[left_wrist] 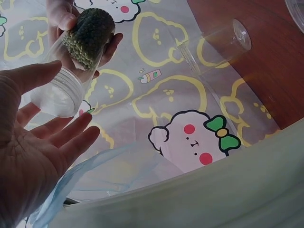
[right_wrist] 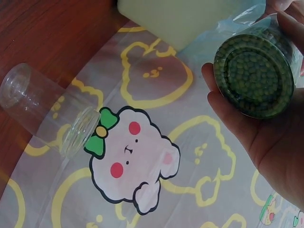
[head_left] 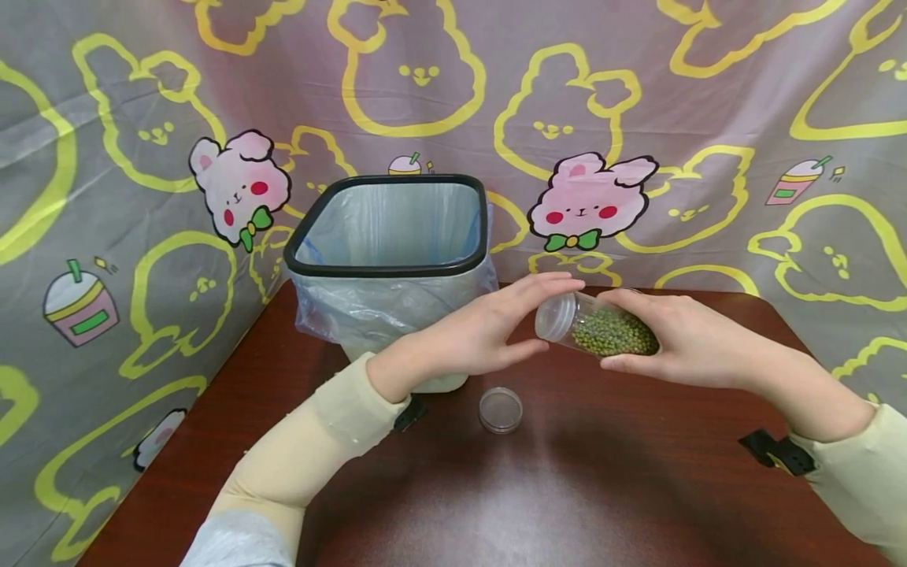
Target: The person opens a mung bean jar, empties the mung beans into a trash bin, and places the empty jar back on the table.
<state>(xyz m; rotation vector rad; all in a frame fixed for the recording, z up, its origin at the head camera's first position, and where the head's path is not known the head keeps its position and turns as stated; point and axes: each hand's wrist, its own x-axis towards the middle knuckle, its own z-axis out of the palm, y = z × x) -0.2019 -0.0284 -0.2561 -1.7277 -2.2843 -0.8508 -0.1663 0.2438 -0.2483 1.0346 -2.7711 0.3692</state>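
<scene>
A clear plastic jar of green beans [head_left: 612, 332] is held tilted above the table by my right hand [head_left: 680, 339], its fingers and thumb wrapped round the bean-filled end. The jar's translucent lid [head_left: 555, 316] points left, toward my left hand [head_left: 478, 331]. Around that lid, the left fingers [left_wrist: 71, 135] and thumb are spread with a gap, not visibly gripping it. In the right wrist view, the jar's round base [right_wrist: 254, 76] faces the camera, full of beans. A loose clear lid [head_left: 500, 410] lies on the table below the hands.
Left of the hands stands a bin [head_left: 386, 270] with a black rim and bluish plastic liner. A second transparent jar [right_wrist: 47, 107], without a lid, stands on the dark wooden table [head_left: 638, 472]. Patterned cloth [head_left: 439, 94] hangs behind.
</scene>
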